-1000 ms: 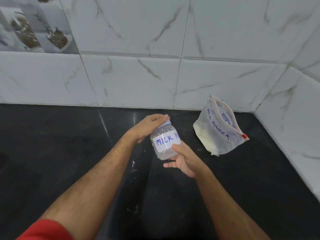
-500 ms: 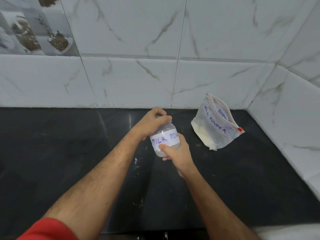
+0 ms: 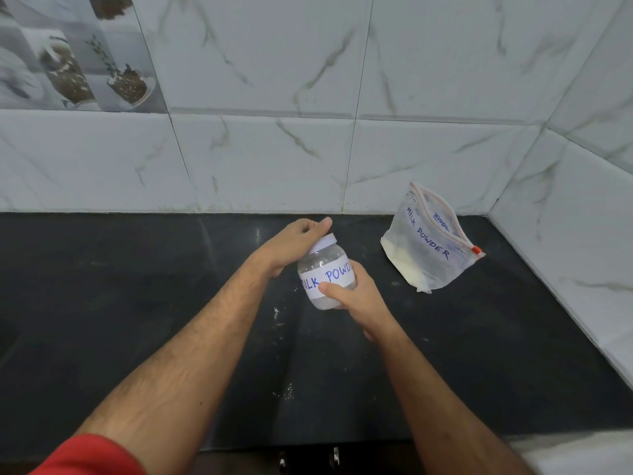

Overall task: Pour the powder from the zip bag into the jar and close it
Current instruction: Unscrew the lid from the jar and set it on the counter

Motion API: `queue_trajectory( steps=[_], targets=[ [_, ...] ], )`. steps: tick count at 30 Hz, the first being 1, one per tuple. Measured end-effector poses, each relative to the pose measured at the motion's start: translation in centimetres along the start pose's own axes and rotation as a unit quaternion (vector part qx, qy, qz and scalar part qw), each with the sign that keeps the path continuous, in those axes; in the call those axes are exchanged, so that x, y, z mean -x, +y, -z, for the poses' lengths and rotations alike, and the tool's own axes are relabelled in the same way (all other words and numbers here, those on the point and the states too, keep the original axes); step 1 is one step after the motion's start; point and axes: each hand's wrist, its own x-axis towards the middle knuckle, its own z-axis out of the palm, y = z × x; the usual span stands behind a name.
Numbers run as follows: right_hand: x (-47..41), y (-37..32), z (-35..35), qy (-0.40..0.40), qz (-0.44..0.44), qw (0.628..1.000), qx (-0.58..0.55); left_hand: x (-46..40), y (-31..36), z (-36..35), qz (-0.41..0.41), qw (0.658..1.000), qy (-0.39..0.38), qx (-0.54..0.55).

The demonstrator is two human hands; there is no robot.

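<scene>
A small clear jar [image 3: 325, 269] with a white "MILK POWDER" label is held tilted above the black counter. My right hand [image 3: 356, 296] grips its body from the right, thumb across the label. My left hand [image 3: 291, 245] curls over the white lid [image 3: 323, 242] at the jar's top. The zip bag [image 3: 428, 248], clear with "MILK POWDER" written on it and a red slider, leans near the back right corner with white powder in its lower left part.
The black counter [image 3: 137, 303] carries a few white powder specks near the middle. Marble-look wall tiles [image 3: 274, 159] close off the back and the right side. The counter's front edge runs along the bottom.
The jar has turned in my hands, so more of the label shows. My left hand has shifted on the lid, which now shows at its edge. The view has tilted back slightly.
</scene>
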Motion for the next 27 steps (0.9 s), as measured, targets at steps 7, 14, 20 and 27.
queue_trajectory(
  steps=[7, 14, 20, 27],
  targets=[
    [-0.6, 1.0, 0.4, 0.056, 0.004, 0.997, 0.05, 0.7, -1.8, 2.1, 0.03, 0.999, 0.009, 0.024],
    [0.4, 1.3, -1.0, 0.041, 0.044, 0.994, 0.094, 1.4, -1.8, 1.0, 0.022, 0.995, -0.013, 0.095],
    [0.4, 1.2, -0.9, 0.09, 0.053, 0.987, 0.126, 1.9, -1.9, 1.4, 0.015, 0.996, 0.004, 0.087],
    [1.1, 0.7, -0.6, 0.101, 0.049, 0.987, 0.116, 2.3, -2.5, 1.9, 0.013, 0.998, 0.04, 0.053]
  ],
)
